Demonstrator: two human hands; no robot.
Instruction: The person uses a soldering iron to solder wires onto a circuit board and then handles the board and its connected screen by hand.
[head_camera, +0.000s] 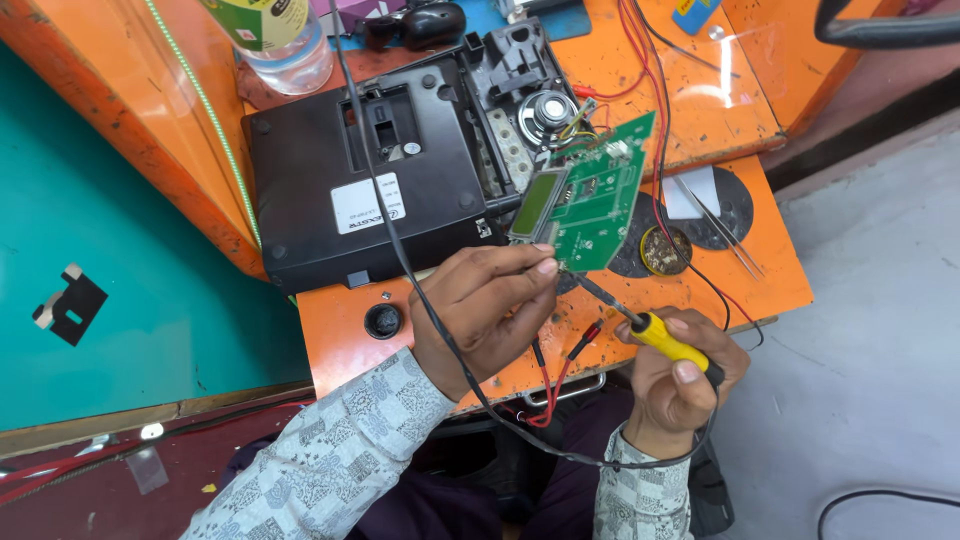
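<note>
1. Circuit board (598, 200), green and held up off the orange workbench (720, 120), is pinched at its lower edge by the left hand (490, 305), whose fingers are closed on it just under the small display panel (537, 203).
2. Right hand (680, 375) is wrapped shut around the yellow-handled soldering iron (660, 338), gripping the handle with the thumb along it.
3. The iron's long axis runs up and to the left from the right hand; its dark tip sits just below the board's bottom edge, near or touching it, I cannot tell which. The board lies above and between both hands, tilted with its long side running up to the right, and the left hand is the nearer one, being in contact.
4. Thin wires tie the board's upper end to the opened black device casing (370, 180) and its round speaker (546, 113).
5. Farther out lie tweezers (718, 225), a small round tin (665, 250), red and black leads (560, 375) and a plastic bottle (280, 40).
</note>
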